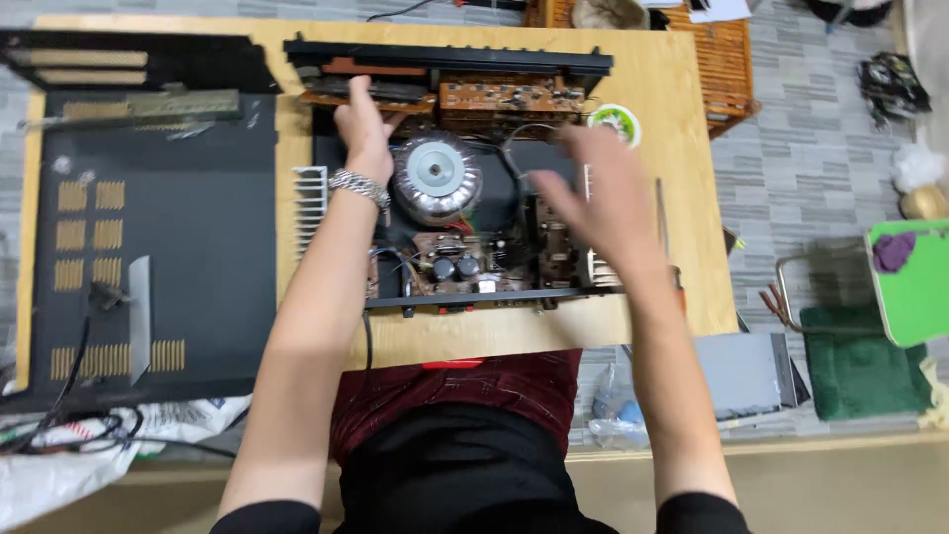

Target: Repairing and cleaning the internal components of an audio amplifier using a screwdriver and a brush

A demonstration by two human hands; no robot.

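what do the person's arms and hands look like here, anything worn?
Both arms are bare from hand to upper arm, with short black sleeves at the bottom edge. The left hand has a silver chain-link bracelet on its wrist. The right hand is motion-blurred; no ring, watch or glove can be made out on it.

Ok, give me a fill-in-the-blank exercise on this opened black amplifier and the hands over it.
1. The left hand wears a silver ____ on its wrist.
2. The shiny round metal transformer sits ____ the two hands.
3. The removed black metal cover lies to the ____ of the open black amplifier chassis.

Missing words: bracelet; between; left
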